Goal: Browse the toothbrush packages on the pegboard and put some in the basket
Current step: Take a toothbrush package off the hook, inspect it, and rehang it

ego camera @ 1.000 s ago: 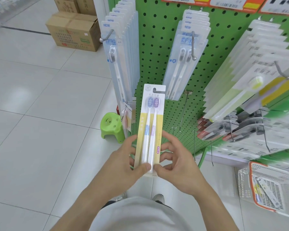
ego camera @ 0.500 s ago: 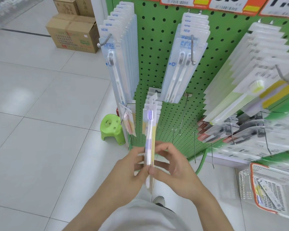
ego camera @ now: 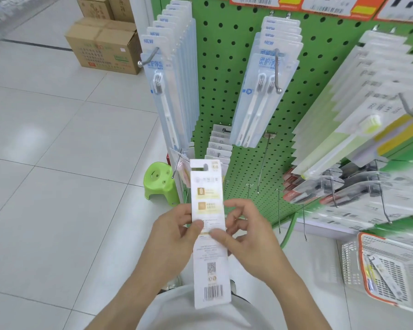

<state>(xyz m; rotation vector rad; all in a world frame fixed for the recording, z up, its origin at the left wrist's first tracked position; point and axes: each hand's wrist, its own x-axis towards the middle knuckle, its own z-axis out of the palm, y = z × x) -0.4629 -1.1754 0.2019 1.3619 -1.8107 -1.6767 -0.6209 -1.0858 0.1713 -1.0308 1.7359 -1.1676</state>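
I hold a toothbrush package [ego camera: 209, 248] upright in front of me, its printed white back with barcode facing me. My left hand [ego camera: 172, 236] pinches its left edge, thumb on the back. My right hand [ego camera: 246, 236] pinches the right edge, thumb on the card. Behind it stands the green pegboard [ego camera: 227, 75] with rows of hanging toothbrush packages: a left row [ego camera: 167, 91], a middle row [ego camera: 265, 91] and a yellow-green row [ego camera: 358, 125] at the right. A white basket [ego camera: 389, 275] with an orange rim sits on the floor at lower right, with packages inside.
A green plastic stool [ego camera: 161, 184] stands on the tiled floor by the pegboard's left end. Cardboard boxes [ego camera: 103, 44] are stacked at the far left. Bare metal hooks [ego camera: 262, 163] stick out low on the board. Darker packages [ego camera: 320, 189] hang at lower right.
The package has been turned about its long axis: front with two brushes a second ago, edge-on half a second ago, printed back facing me now. Both hands stayed on it.
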